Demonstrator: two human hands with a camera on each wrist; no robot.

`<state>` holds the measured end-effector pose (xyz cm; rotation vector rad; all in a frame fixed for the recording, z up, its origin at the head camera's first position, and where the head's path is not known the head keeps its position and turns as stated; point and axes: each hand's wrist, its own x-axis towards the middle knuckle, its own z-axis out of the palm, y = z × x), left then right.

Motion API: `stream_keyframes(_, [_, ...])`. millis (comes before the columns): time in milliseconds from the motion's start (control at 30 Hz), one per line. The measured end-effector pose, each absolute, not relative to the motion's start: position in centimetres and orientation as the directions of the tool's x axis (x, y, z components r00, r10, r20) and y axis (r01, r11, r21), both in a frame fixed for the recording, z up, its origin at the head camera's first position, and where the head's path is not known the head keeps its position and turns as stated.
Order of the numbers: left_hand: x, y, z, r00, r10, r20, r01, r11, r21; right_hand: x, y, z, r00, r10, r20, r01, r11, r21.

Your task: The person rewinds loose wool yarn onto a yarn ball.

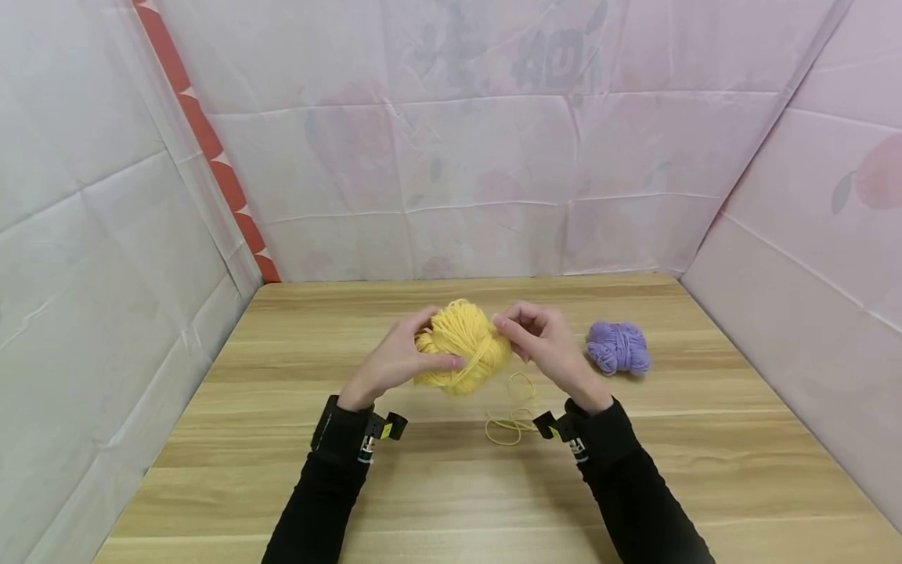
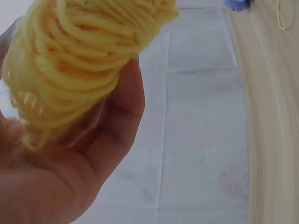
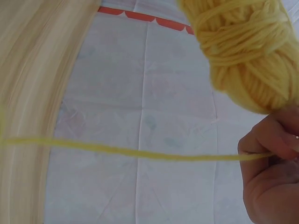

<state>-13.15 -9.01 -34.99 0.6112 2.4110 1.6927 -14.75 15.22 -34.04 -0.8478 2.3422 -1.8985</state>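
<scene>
A yellow skein of yarn [image 1: 461, 345] is held up above the wooden table by my left hand [image 1: 400, 356], its thumb across the front and its fingers curled behind. In the left wrist view the yarn's wound strands [image 2: 84, 60] fill the palm. At the skein's right end, my right hand [image 1: 546, 345] pinches a yellow strand between thumb and fingers. From that pinch a length of loose strand [image 3: 140, 153] stretches away in the right wrist view. Several loops of the loose yarn [image 1: 513, 427] lie on the table below the hands.
A purple skein of yarn [image 1: 618, 348] lies on the table to the right of my right hand. The wooden table [image 1: 296, 470] is bordered by pale printed sheets [image 1: 486, 164] at the back and both sides, with a red strip [image 1: 204, 133] at the back left corner.
</scene>
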Motion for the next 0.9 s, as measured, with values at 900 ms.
stream_keyframes(900, [-13.3,-8.5,-35.1,-0.984,0.082,0.157,0.163,0.079,0.983,-14.2,13.7,-34.9,-0.751,-0.566,0.341,-0.508,0.163,-0.846])
